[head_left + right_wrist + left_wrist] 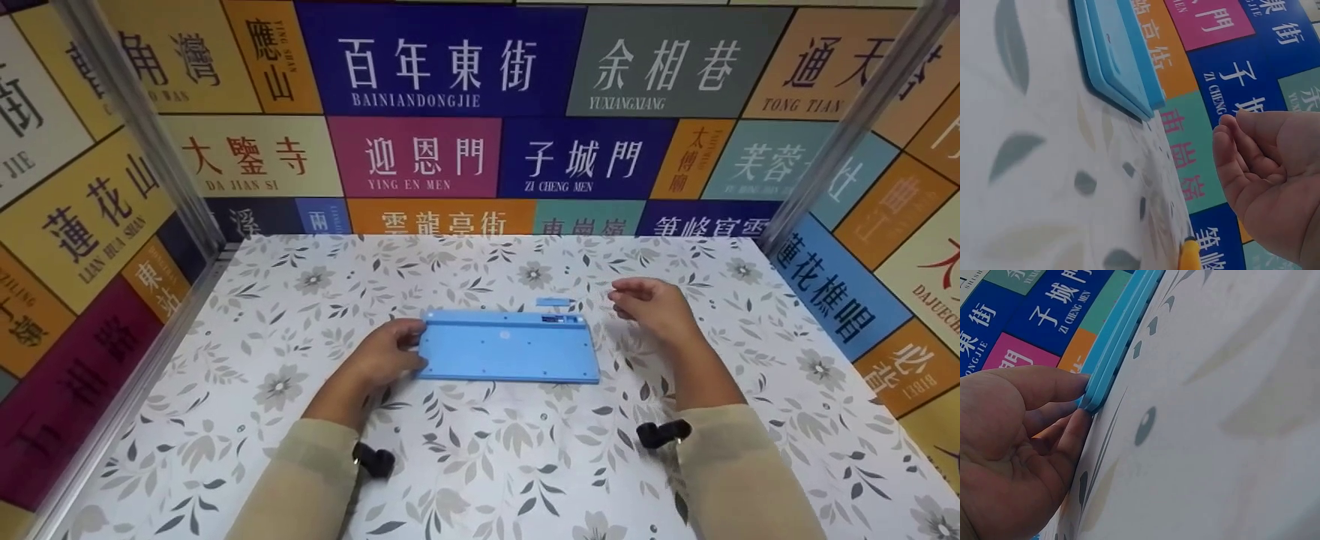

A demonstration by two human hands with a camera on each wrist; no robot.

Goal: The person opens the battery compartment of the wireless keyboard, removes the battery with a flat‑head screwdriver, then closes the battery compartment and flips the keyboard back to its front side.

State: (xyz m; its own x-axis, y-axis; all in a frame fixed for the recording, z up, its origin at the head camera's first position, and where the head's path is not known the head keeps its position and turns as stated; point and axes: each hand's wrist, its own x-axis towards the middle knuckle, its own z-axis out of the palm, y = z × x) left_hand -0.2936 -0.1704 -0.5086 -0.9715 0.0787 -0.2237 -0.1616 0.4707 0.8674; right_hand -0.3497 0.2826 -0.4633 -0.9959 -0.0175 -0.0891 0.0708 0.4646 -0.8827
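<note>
A light blue keyboard (510, 352) lies underside up on the table, its small screws and round logo showing. Along its raised far edge, the battery compartment (559, 319) is uncovered, with something dark inside. My left hand (386, 352) grips the keyboard's left end, thumb on one face and fingers at the other in the left wrist view. Just behind the keyboard lies a small blue battery cover (553, 302). My right hand (651, 307) is raised to the right of the keyboard, fingers curled and thumb tip against the index finger; nothing shows between them.
A white tablecloth (480, 465) with grey leaves and flowers covers the table. Panels with colourful street-name signs (442, 60) stand behind and on both sides. Low in the right wrist view, a yellow object (1189, 256) with a dark top is partly visible.
</note>
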